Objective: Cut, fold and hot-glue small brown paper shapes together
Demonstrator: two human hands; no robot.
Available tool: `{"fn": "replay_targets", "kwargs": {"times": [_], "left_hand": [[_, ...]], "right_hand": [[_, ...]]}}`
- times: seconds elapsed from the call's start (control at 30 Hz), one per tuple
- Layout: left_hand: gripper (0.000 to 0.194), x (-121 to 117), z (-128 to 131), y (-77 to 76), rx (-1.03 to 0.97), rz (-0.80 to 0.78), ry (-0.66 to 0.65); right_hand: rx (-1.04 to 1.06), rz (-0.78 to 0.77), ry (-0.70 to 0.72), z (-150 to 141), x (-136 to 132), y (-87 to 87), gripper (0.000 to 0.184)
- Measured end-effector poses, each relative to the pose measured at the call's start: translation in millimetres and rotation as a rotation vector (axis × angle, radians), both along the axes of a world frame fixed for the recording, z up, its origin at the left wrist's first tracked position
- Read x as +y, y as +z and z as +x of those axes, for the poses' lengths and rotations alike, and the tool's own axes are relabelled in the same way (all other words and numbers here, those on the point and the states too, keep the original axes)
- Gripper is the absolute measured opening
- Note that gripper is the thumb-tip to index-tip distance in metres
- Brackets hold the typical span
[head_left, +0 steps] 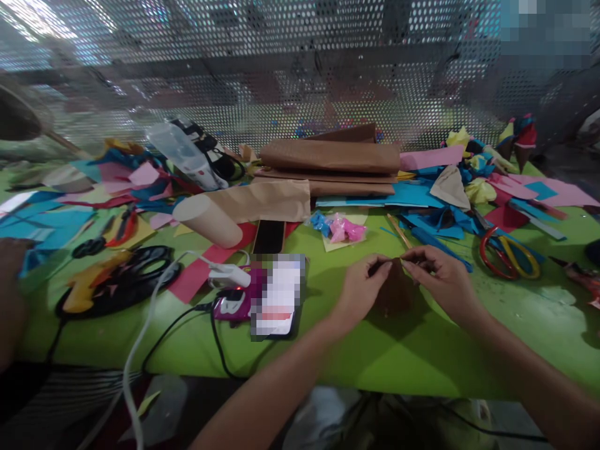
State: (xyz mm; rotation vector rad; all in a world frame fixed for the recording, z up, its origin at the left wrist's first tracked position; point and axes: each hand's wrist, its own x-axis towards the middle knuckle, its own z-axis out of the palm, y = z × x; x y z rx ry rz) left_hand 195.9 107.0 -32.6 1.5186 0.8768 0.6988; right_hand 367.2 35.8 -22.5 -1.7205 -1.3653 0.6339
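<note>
A small piece of brown paper [394, 294], roughly cone-shaped, stands between my two hands above the green table. My left hand [363, 284] pinches its upper left edge with thumb and fingertips. On the other side, my right hand [435, 272] pinches the top right edge the same way. The lower part of the brown paper hangs toward the tabletop; whether it touches is unclear. Just beyond my hands lie a pencil [398, 231] and a small plastic bag of blue and pink pieces [340, 228]. Red-and-yellow-handled scissors [510, 255] rest to the right.
Left of my hands are a phone [281, 294], a purple power strip [234, 305], cables and a yellow glue gun [96, 281]. Brown paper rolls [328, 156] and coloured scraps line the back by a perforated metal screen [300, 81]. Another person's arm [12, 294] is at far left.
</note>
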Motion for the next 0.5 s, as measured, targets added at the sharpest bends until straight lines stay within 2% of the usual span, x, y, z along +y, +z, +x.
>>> {"fn": "replay_targets", "kwargs": {"times": [0.27, 0.37, 0.5], "left_hand": [[0.015, -3.4, 2.1, 2.9, -0.003, 0.052, 0.001], [0.022, -3.5, 2.6, 2.7, -0.035, 0.020, -0.025], [0.020, -2.8, 2.2, 2.4, -0.047, 0.002, -0.011]], "right_hand": [[-0.336, 0.192, -0.068, -7.1, -1.5, 1.8, 0.012], [-0.375, 0.206, -0.058, -8.2, -2.4, 3.0, 0.007], [-0.407, 0.220, -0.035, -7.9, -2.7, 3.3, 0.007]]}}
